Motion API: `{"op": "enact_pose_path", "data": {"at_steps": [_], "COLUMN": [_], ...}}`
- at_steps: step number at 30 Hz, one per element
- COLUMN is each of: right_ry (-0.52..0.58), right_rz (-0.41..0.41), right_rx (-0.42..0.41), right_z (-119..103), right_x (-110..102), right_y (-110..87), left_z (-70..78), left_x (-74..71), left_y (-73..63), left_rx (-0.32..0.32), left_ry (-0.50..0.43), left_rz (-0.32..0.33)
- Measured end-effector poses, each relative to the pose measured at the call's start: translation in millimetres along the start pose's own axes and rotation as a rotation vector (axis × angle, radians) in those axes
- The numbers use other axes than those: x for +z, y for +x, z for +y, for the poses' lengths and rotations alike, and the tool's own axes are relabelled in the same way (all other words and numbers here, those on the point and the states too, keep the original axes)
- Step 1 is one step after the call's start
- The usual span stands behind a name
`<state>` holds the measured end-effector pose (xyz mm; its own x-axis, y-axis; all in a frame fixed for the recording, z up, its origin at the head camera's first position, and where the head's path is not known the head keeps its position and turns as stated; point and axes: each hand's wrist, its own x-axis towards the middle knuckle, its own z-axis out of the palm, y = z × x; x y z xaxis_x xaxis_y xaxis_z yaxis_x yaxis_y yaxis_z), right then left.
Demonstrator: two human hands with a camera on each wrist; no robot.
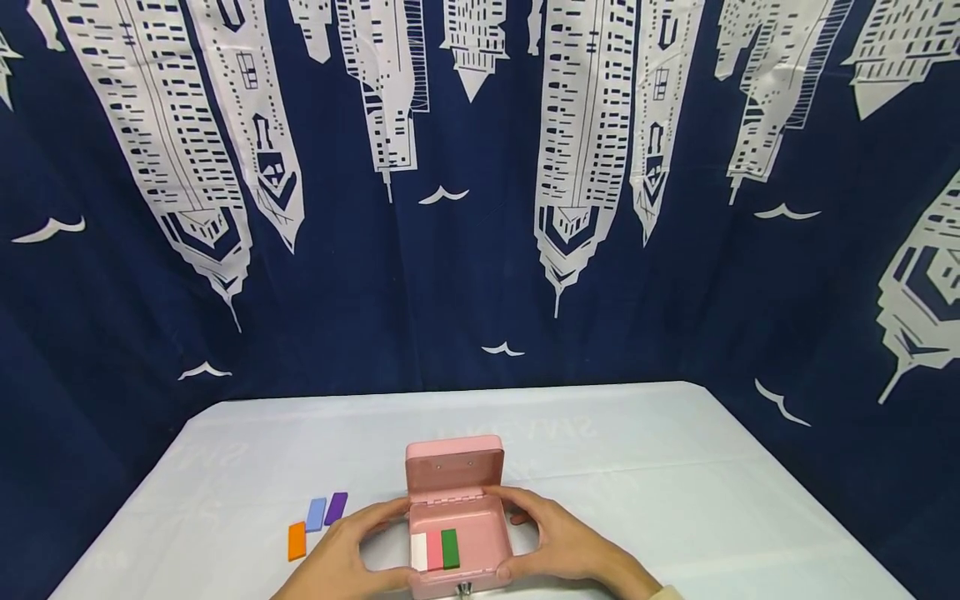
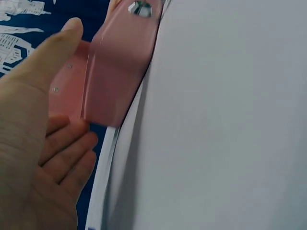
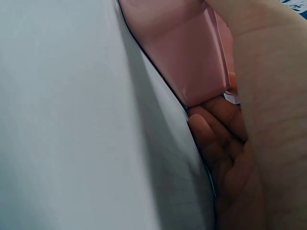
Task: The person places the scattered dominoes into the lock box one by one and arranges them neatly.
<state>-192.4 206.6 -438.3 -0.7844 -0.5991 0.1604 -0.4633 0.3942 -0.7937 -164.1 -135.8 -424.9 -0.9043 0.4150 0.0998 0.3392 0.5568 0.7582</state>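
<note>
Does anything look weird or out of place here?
Yes, the blue backdrop behind the table looks upside down: its printed skyscrapers point downward. Otherwise, nothing visible looks spilled or damaged. The pink box stands open between the left hand and the right hand; three flat pieces lie outside it.

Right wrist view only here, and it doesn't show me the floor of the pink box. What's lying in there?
Observer: A white piece, a pink piece and a green piece, side by side.
Operator: Where's the left hand?
Observer: At the left side of the pink box, thumb by its front corner.
Operator: Any pieces outside?
Observer: Three, to the left: an orange piece, a light blue piece and a purple piece.
</note>
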Motion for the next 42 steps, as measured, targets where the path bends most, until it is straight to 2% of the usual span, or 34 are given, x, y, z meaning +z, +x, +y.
{"op": "enact_pose_path", "data": {"at_steps": [7,14,19,24,27,34,36,42], "right_ry": [0.015,0.002,0.002,0.007,0.005,0.0,-0.006,0.0], "right_rz": [-0.009,-0.004,-0.007,-0.008,-0.005,-0.003,-0.004,-0.011], "right_rx": [0.014,-0.02,-0.021,0.005,0.009,-0.014,-0.02,-0.03], "right_z": [1,3,3,3,3,6,6,5], "right_x": [1,1,0,0,1,4,4,1], "right_y": [-2.3,1.4,2.8,1.0,-0.4,-1.9,-2.0,0.5], "left_z": [-8.9,-14.7,-16.3,-21.6,-26.4,-41.0,-44.0,-48.9], "left_x": [-18.0,-37.4,-49.4,-56.5,-57.7,-52.4,-51.6,-49.2], "left_y": [-2.9,-3.8,-5.5,-6.2,-7.2,-9.9,-10.1,-7.6], "left_rx": [0.057,0.1,0.036,-0.034,-0.079,-0.103,-0.127,-0.177], "left_ry": [0.019,0.098,0.087,0.104,0.11,0.2,0.209,0.167], "left_rz": [0.02,0.209,0.293,0.341,0.346,0.389,0.389,0.321]}}
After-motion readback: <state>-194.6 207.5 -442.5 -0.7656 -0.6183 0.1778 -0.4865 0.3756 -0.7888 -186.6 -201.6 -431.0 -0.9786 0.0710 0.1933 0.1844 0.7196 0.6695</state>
